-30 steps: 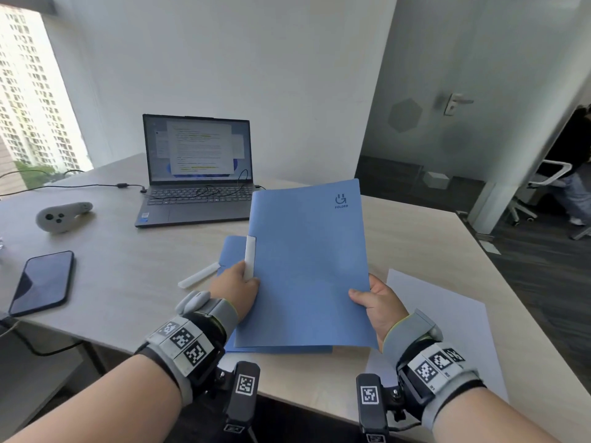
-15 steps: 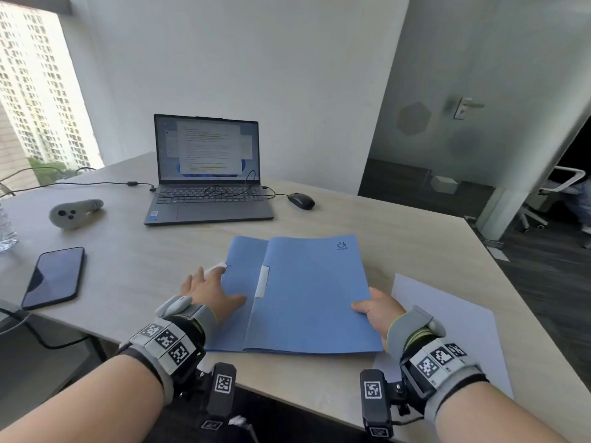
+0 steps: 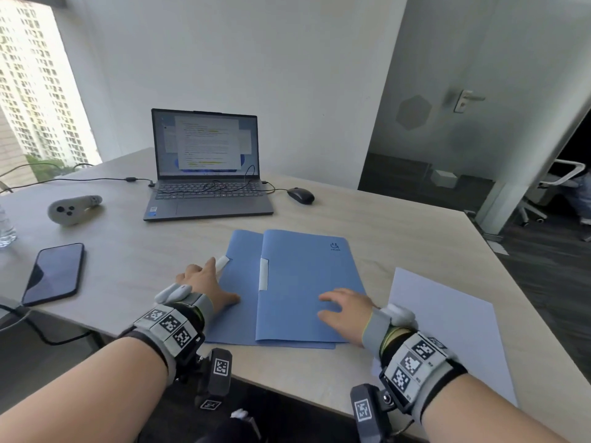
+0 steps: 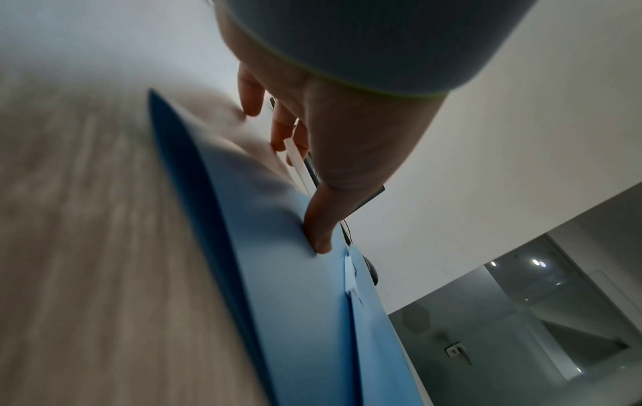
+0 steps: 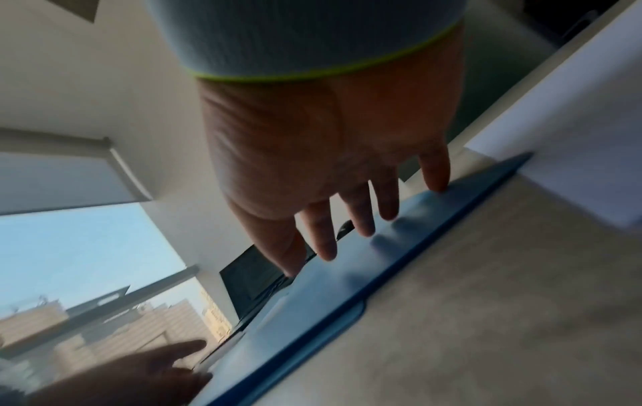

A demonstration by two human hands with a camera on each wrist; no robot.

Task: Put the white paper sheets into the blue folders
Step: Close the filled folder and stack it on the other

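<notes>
Two blue folders (image 3: pixel 307 289) lie flat at centre frame in the head view, the top one overlapping the lower one, whose left strip shows. We see a white clip (image 3: pixel 263 274) on the top folder's left edge. Left hand (image 3: pixel 204 287) rests flat on the lower folder's exposed strip, fingers straight and spread, thumb pressing the blue cover, holding nothing. Right hand (image 3: pixel 347 310) lies palm-down on the top folder, lower right of its cover, fingers extended, gripping nothing. White paper sheets (image 3: pixel 447 334) sit at right of frame, just beside the folders, outside them. Table (image 3: pixel 134 260) also carries a laptop (image 3: pixel 204 164) at upper centre, mouse (image 3: pixel 300 196) right of it, phone (image 3: pixel 54 273) at left, and a grey controller (image 3: pixel 72 209) above the phone.
</notes>
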